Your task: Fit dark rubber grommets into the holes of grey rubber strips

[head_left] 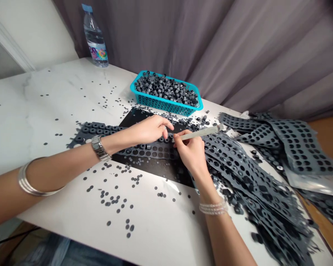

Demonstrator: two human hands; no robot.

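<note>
Two hands nearly touching over the work. Left hand (151,129) has bent fingers, tips down on the rubber strip (144,150); can't tell if it pinches anything. Right hand (191,153) is clamped on a pale rod (199,133), tip at the strip just beside the left fingers. The strip lies under both hands on a black mat (155,168). Beyond them: teal basket (166,106) of grey rings (166,88). Right of the right hand, punched sheets (252,166) crowd its wrist. Loose discs (113,199) lie near the left forearm. Water bottle (96,40) far off left.
</note>
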